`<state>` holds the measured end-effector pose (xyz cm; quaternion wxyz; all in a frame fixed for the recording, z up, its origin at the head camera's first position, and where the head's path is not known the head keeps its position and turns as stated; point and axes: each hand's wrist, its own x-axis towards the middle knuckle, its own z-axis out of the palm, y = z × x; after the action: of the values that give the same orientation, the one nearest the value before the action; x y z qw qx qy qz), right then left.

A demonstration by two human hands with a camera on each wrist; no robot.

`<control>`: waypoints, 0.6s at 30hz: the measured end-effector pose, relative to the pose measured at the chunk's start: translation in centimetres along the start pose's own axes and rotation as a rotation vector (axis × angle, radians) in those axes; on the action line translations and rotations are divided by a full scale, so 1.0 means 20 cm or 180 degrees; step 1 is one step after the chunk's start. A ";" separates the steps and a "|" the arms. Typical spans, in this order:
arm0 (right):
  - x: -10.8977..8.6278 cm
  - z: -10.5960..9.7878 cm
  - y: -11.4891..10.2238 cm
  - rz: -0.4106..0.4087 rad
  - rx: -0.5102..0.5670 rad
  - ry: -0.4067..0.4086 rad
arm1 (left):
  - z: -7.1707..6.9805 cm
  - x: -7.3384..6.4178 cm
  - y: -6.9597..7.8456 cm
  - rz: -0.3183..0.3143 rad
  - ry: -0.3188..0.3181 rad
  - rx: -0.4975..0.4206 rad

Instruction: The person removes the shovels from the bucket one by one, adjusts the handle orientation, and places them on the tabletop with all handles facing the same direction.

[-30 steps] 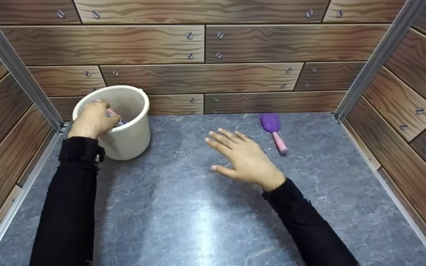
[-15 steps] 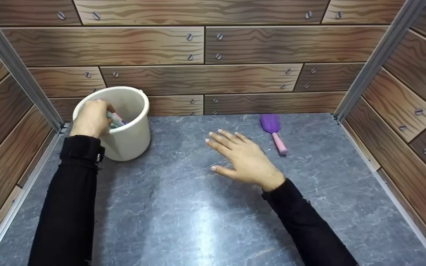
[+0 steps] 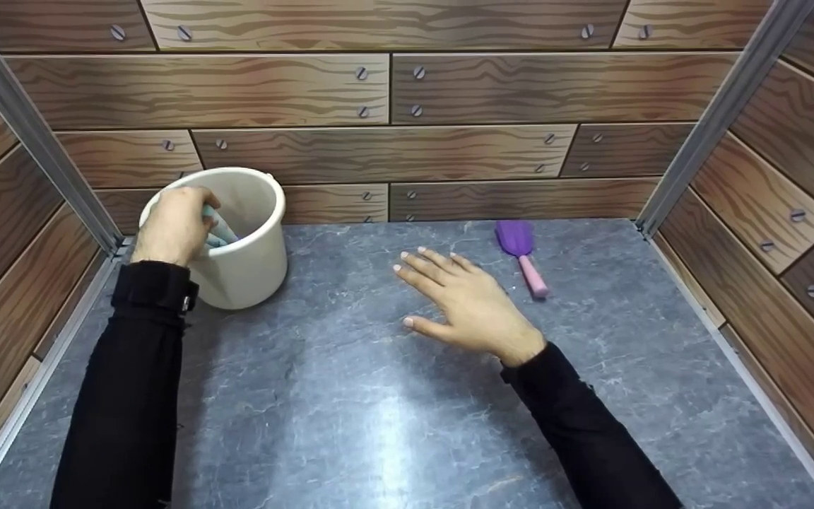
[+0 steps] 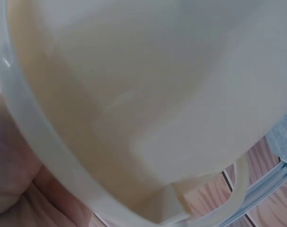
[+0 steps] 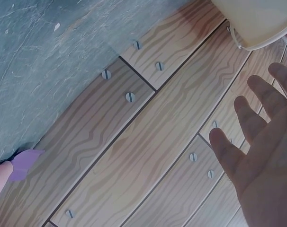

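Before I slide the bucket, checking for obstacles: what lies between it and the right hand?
Only bare grey tabletop shows between the bucket and the right hand in the head view.

The bucket [image 3: 243,279] is cream, the item [image 3: 220,227] inside pale teal, the scoop [image 3: 516,240] purple with pink handle [image 3: 533,276], sleeves [image 3: 128,382] black, table [image 3: 329,396] veined grey, walls [image 3: 294,88] wood-grained brown.

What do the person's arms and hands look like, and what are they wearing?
A long black cloth left sleeve and matching right sleeve cover the forearms. A thick black band with a small shiny piece sits at the left wrist. The left hand and right hand are bare, with no gloves.
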<state>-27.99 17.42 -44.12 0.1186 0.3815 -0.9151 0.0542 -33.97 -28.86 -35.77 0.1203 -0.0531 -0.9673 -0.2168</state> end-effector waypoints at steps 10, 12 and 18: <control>0.00 0.00 0.01 -0.0023 0.0019 0.0072 | -0.04 -0.01 0.06 -0.0061 0.0232 -0.0057; 0.00 0.00 0.01 -0.0023 -0.0004 0.0075 | -0.05 -0.01 0.08 -0.0078 0.0245 -0.0083; -0.01 -0.01 0.01 -0.0021 -0.0022 0.0093 | -0.08 -0.01 0.11 -0.0023 0.0371 -0.0122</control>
<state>-28.02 17.65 -44.02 0.1335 0.3833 -0.9122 0.0562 -33.12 -27.58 -33.63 0.1746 -0.0392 -0.9545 -0.2385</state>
